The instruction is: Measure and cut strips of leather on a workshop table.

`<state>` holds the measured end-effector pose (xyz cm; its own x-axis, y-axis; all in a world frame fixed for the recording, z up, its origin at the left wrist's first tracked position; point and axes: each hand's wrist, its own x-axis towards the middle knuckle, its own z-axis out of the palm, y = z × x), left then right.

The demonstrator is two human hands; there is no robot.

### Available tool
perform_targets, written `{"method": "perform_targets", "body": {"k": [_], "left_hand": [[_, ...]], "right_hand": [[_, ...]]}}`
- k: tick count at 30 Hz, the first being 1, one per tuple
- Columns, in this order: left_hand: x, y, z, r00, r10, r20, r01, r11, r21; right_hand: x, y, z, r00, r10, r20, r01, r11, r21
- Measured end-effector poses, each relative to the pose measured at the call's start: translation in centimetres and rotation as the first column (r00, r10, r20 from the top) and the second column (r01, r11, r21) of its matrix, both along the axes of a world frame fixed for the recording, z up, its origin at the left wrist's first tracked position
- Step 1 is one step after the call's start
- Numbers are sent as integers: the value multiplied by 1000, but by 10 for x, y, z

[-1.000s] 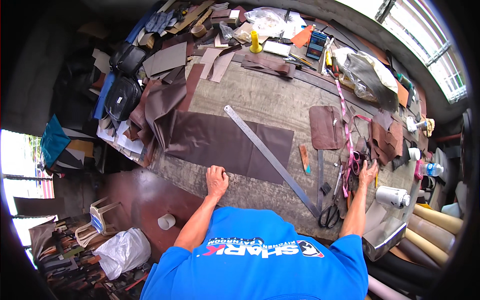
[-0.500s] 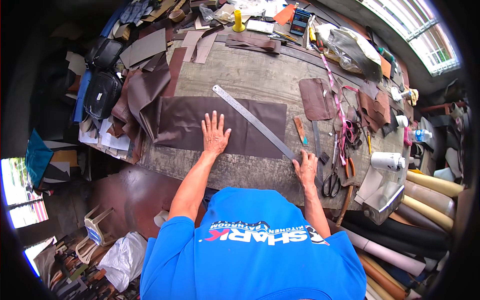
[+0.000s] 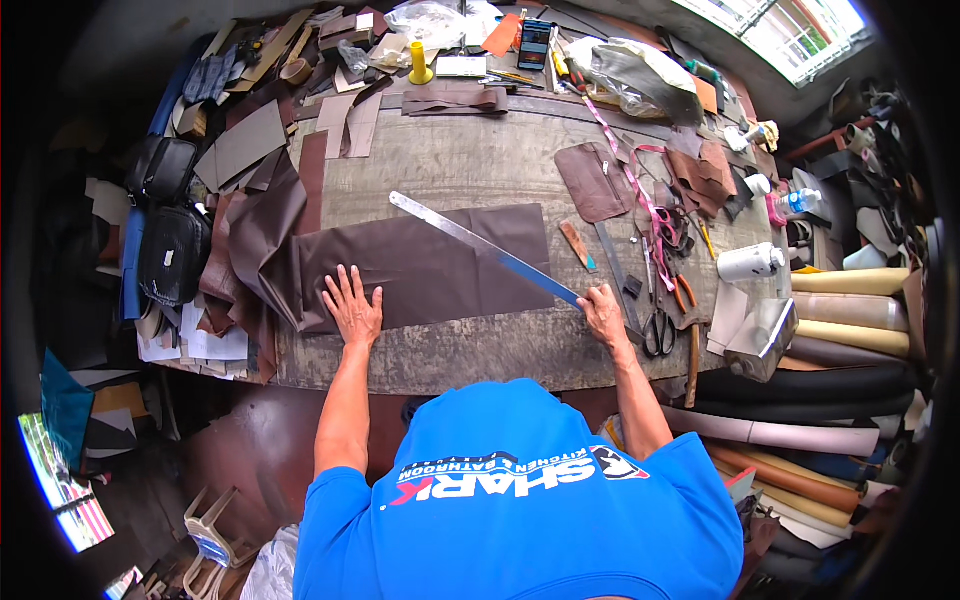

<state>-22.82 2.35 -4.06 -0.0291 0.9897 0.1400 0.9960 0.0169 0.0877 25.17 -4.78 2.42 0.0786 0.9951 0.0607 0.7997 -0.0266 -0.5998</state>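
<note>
A large dark brown leather sheet (image 3: 430,265) lies flat on the worn workbench (image 3: 470,160). My left hand (image 3: 353,305) presses flat on the sheet's near left part, fingers spread. A long steel ruler (image 3: 470,240) lies slantwise across the sheet. My right hand (image 3: 603,312) rests on the ruler's near end at the sheet's right corner, fingers curled over it.
Scissors (image 3: 657,325), a knife (image 3: 578,245), a pink measuring tape (image 3: 625,165) and a brown leather piece (image 3: 592,180) lie to the right. A white roll (image 3: 748,262) stands nearby. Black bags (image 3: 172,250) sit at left, leather rolls (image 3: 850,320) at right, scraps at the back.
My left hand slid from the middle of the sheet to its near left part. My right hand stayed at the ruler's near end. The view shifted, so the bench looks closer.
</note>
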Motion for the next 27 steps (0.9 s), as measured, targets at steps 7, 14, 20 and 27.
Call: {"method": "perform_targets", "body": {"k": [7,14,20,27], "left_hand": [[-2,3,2,999,-7,-34,7,1000,5],[-1,1,-3,997,10,-79,-13,999,-40],[-1,0,9,998,-9,-62,8,1000,-18],[-5,-8,10,998,16,-57,-18,999,-29]], "right_hand": [[-115,-19,-6,842,-322,-433,198,931,-308],[-188,-4,-26,934,138,-330,-199,967,-160],[-45,99,-14,890,-419,-181,446,882,150],[105,240,-81,293,-942,-162,863,334,-380]]}}
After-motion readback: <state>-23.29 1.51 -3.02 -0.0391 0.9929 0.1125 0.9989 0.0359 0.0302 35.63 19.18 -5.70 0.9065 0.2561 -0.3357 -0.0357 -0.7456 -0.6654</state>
